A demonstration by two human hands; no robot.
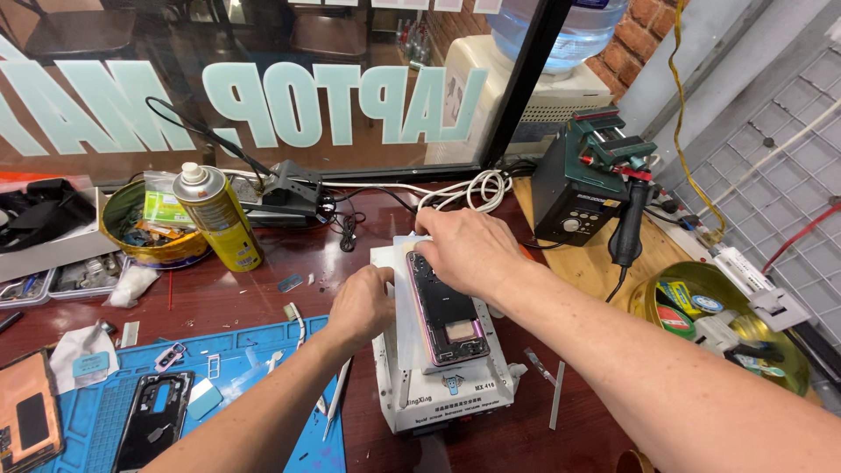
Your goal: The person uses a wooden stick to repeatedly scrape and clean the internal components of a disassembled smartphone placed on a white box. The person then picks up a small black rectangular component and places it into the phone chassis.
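Observation:
A phone body with a pink-purple frame (447, 315) lies opened on a white pad atop a white heating plate machine (438, 398) in the middle of the desk. My right hand (469, 250) presses down on the phone's far end, fingers curled over its top edge. My left hand (361, 307) rests against the pad's left side, fingers bent and gripping its edge. A black phone back cover (153, 416) lies on the blue work mat (254, 377) at the lower left.
A yellow spray can (217, 219) and a brass bowl of small parts (149, 228) stand at the back left. A black soldering station (578, 197) sits at the back right, a second brass bowl (727, 320) to the right. White tweezers (335, 398) lie by the mat.

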